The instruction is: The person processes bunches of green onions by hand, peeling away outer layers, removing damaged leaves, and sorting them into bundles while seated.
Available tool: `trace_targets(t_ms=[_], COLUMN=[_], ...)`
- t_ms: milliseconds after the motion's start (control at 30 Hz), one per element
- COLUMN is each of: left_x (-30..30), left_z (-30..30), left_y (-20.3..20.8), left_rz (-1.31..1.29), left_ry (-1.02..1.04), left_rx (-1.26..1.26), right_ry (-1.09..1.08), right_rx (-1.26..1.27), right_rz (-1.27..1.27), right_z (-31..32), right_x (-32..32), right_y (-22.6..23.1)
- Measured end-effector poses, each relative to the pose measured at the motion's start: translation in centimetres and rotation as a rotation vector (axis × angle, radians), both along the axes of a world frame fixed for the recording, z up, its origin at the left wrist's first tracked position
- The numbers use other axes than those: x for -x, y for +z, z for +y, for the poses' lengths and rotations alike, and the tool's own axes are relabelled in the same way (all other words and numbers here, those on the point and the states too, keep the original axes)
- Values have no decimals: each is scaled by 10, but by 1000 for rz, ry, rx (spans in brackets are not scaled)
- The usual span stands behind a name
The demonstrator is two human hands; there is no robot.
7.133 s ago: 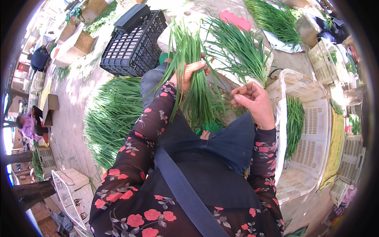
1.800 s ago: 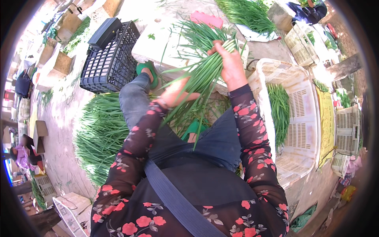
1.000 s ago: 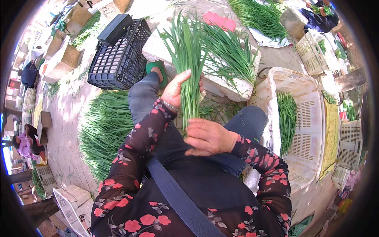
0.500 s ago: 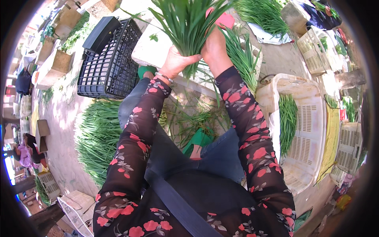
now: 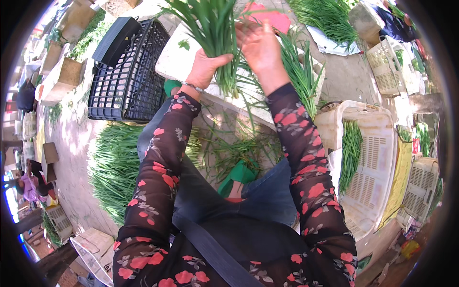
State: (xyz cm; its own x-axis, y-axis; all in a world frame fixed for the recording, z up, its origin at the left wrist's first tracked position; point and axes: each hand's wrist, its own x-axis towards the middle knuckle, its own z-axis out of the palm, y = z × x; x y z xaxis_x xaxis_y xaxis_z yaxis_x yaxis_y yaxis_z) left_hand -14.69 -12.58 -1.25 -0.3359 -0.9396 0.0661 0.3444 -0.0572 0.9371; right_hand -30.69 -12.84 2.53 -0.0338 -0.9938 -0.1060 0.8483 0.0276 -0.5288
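My left hand (image 5: 203,69) is closed round the lower part of a bunch of green chives (image 5: 217,36), thumb across the front, leaves fanning upward. Beside the bunch, my right hand (image 5: 263,52) is open, palm showing and fingers apart from the stalks. Below both hands lies a white block-like board (image 5: 173,60), partly hidden by them. More loose chives (image 5: 300,71) rest on its right side, and a pink item (image 5: 270,18) of unclear kind shows just beyond my right fingers.
A black plastic crate (image 5: 126,86) stands left of the board, with a large chive pile (image 5: 112,172) nearer me. At right is a whitish crate (image 5: 368,184) holding chives (image 5: 351,148). Loose leaf scraps (image 5: 234,148) litter the ground by my green shoe (image 5: 243,172).
My right hand has come off the bunch and opened, moving slightly right. The left hand keeps the chives, which have shifted a little left.
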Motion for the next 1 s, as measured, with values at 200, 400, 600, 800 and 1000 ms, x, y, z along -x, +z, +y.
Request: trace_targets(t_ms=[200, 400, 600, 800, 1000], left_x=[-15, 2, 24, -37, -15], left_z=[16, 57, 93, 110, 211], left_y=[13, -29, -37, -125, -89], left_rz=[485, 512, 346, 610, 178], left_ry=[-72, -245, -251, -628, -323], left_rx=[-497, -697, -774, -801, -958], right_ry=[-146, 342, 611, 560, 562], right_rx=[-245, -262, -319, -463, -493], right_rz=[542, 725, 531, 302, 362], right_z=[118, 220, 248, 242, 247], right_x=[98, 41, -1, -6, 5], right_y=[-34, -56, -47, -56, -81])
